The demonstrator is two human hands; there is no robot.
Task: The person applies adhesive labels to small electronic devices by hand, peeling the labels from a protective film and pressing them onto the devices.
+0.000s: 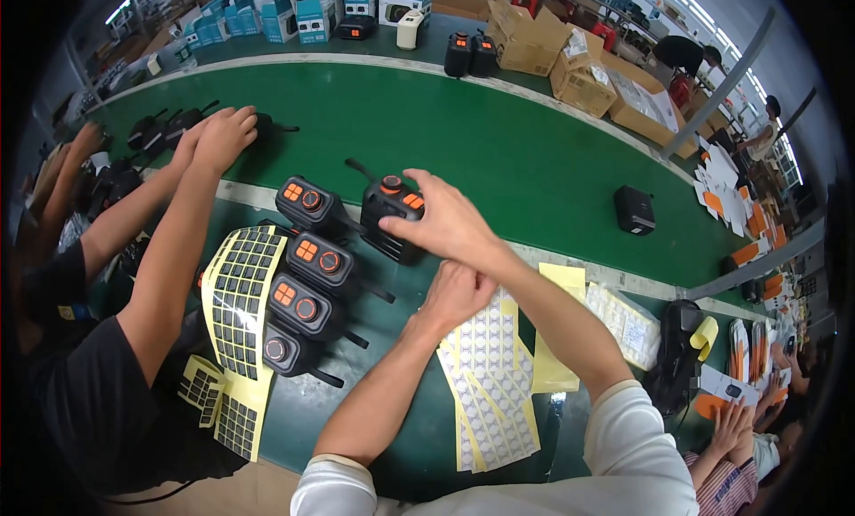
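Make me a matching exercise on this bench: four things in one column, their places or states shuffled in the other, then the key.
Things:
1. right hand
2. left hand
3. teal-and-white cartons
4. yellow-backed black-sticker sheet

Places or states:
A. across the green conveyor belt
B. has a black device with orange buttons in its grip
C. near side, left of the left hand
D. fingers curled, by the white-sticker sheets

Pairs: 1-B, 2-D, 3-A, 4-C

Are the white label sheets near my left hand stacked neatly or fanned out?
Fanned out; the label sheets overlap at differing angles, with staggered lower edges.
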